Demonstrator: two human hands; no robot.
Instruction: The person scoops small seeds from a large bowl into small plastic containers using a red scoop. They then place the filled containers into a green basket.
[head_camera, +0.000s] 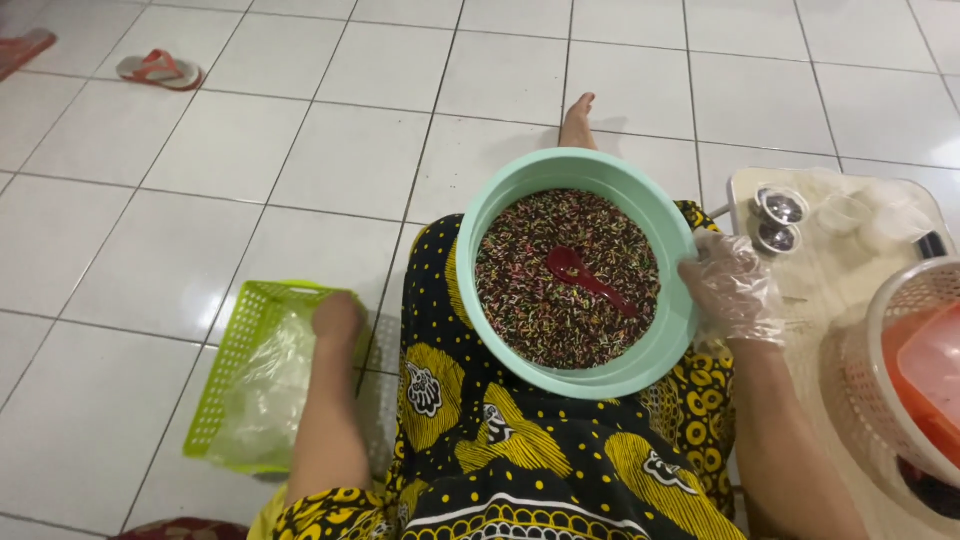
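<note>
Mint-green bowl (480, 225) on lap, filled with coloured sprinkles (530, 300); red spoon (585, 277) at centre. Gloved right hand (735, 290) gripping rim at 3 o'clock. Left hand (336, 318) in green basket (235, 340) at 9 o'clock, finger state indeterminate. Likely heavy, rigid, spill-prone; best held at opposite rims.

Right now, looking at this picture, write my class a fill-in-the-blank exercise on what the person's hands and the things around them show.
1. The mint-green bowl rests on the person's ____.
2. A ____ spoon lies in the multicoloured sprinkles.
3. The right hand, in a clear plastic ____, holds the bowl's rim.
4. The left hand reaches into a lime-green ____ that holds clear plastic bags.

Missing words: lap; red; glove; basket
</note>
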